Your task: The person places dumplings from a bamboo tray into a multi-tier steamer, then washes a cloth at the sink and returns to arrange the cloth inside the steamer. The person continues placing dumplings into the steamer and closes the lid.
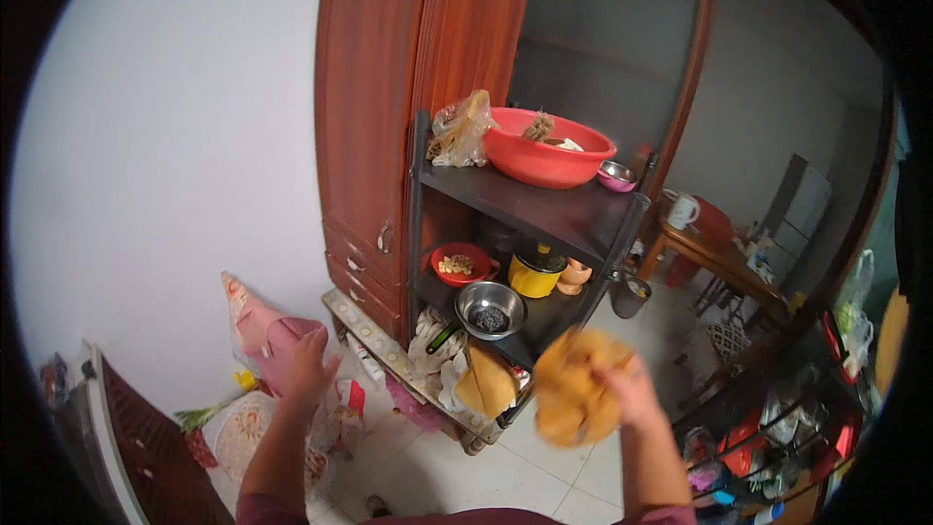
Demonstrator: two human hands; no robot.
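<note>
My right hand (633, 392) grips a crumpled orange-brown cloth (576, 397), blurred by motion, in front of the rack's right side. At left, my left hand (310, 364) is raised against a pink patterned fabric item (266, 346) with a pointed top. Its fingertips overlap the fabric's edge, and I cannot tell whether they hold it. Between my hands stands a black metal rack (525, 197). On its middle shelf are a steel bowl (490, 310) with dark contents, a red bowl (461, 264) of pale pieces and a yellow lidded pot (537, 275).
A large red basin (550, 149), a plastic bag (463, 131) and a small pink bowl (617, 176) occupy the rack's top. Below lie another tan cloth (486, 381) and a green-handled tool (439, 340). A wooden cabinet (372, 117) adjoins the rack. Bags crowd a shelf (765, 445) at right.
</note>
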